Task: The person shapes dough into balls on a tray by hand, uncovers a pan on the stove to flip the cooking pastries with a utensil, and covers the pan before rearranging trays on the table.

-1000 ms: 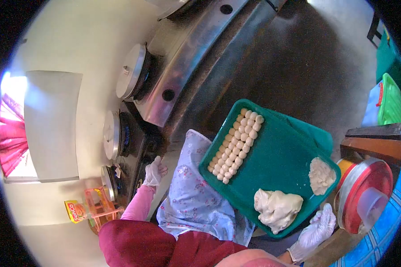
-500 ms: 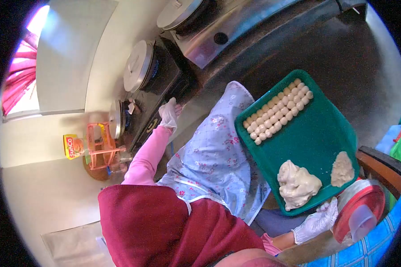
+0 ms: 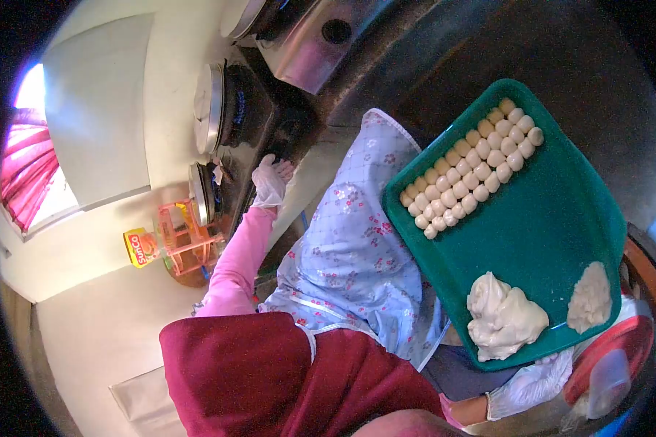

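My left hand (image 3: 271,180), in a thin clear glove, reaches to the front edge of the black stove (image 3: 278,116). Its fingers are bent there, and whatever they grip is hidden. My right hand (image 3: 535,380), gloved too, curls against the near edge of the green tray (image 3: 517,240). The tray rests tilted over my lap. Rows of small pale dough balls (image 3: 473,164) line its far side. At the near end lie a large soft lump of dough (image 3: 504,318) and a patch of pale flour-like paste (image 3: 590,298).
Lidded pans (image 3: 208,109) sit on the stove, with a blue flame under one. A steel stove (image 3: 328,36) stands beyond. To the left are an orange rack (image 3: 186,237) and a yellow SunCo pack (image 3: 141,247). A red-lidded tub (image 3: 619,357) stands by my right hand.
My view has shifted, so the tray appears larger and further right. My left hand stays at the stove's front, and my right hand remains at the tray's edge.
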`<move>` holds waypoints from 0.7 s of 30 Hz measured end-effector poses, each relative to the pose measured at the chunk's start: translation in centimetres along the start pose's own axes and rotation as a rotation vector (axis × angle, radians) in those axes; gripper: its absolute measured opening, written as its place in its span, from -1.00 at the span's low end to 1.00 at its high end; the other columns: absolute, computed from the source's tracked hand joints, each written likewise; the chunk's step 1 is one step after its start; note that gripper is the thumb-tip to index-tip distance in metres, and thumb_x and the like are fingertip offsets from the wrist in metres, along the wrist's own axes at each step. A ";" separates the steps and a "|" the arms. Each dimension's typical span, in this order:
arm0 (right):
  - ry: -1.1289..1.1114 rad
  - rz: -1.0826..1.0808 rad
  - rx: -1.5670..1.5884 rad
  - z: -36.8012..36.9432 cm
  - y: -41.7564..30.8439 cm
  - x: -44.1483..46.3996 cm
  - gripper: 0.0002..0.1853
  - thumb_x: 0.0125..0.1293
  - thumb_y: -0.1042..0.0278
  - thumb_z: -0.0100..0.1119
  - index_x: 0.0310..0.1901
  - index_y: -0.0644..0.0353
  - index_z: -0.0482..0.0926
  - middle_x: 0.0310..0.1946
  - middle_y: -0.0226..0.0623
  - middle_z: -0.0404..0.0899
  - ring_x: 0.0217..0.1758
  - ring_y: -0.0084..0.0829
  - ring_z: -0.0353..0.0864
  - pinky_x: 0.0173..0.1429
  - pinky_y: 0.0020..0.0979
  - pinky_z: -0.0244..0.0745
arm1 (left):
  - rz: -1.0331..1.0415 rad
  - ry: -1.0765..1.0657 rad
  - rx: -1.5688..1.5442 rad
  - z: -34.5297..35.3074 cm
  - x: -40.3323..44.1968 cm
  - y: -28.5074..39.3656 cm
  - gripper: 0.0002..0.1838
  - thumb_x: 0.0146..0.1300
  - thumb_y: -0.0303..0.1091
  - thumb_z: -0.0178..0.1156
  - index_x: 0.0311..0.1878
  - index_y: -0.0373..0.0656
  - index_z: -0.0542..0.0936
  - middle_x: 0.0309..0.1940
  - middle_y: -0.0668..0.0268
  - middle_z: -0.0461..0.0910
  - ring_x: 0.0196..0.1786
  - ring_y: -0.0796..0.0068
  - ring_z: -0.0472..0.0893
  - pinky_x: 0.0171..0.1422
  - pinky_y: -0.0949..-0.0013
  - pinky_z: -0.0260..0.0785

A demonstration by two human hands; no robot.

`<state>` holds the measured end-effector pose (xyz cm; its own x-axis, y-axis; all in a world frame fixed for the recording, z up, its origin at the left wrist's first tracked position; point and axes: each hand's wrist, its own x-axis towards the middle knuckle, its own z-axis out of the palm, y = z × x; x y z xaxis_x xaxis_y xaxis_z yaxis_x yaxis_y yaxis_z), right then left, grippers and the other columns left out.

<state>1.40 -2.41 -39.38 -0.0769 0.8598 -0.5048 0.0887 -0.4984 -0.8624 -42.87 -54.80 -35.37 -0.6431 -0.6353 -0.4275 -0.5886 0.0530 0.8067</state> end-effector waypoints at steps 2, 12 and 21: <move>-0.002 0.012 0.019 -0.7 0.5 0.4 -0.60 0.39 0.35 0.11 0.16 0.44 0.53 0.15 -0.03 0.54 0.17 -0.27 0.51 0.27 -0.30 0.40 | 0.015 0.007 0.015 -0.3 -0.2 -0.1 -0.57 0.28 -0.10 0.15 -0.10 -0.37 0.49 -0.21 -0.01 0.61 -0.17 0.03 0.62 -0.08 0.09 0.49; -0.286 -0.453 -0.452 -0.7 0.3 0.4 -0.65 0.37 0.47 0.09 0.13 0.47 0.55 0.15 0.04 0.54 0.14 -0.18 0.52 0.31 -0.16 0.40 | 0.144 0.079 0.053 1.9 -3.9 0.6 -0.55 0.27 -0.13 0.15 -0.10 -0.46 0.52 -0.18 -0.13 0.65 -0.29 0.07 0.67 -0.21 0.09 0.53; -0.071 -0.547 -0.683 4.1 -2.3 -2.2 -0.76 0.43 0.31 0.17 -0.13 0.37 0.64 -0.25 0.00 0.67 -0.15 -0.09 0.65 0.07 -0.16 0.56 | 0.119 0.040 0.055 1.1 -2.3 -0.2 -0.54 0.26 -0.11 0.22 -0.16 -0.46 0.55 -0.24 -0.08 0.65 -0.33 0.09 0.65 -0.23 0.18 0.55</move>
<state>-2.67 -3.56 -36.42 -0.3419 0.9385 -0.0483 0.5950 0.1764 -0.7841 -41.84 -52.49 -34.97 -0.6903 -0.6523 -0.3129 -0.5363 0.1711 0.8265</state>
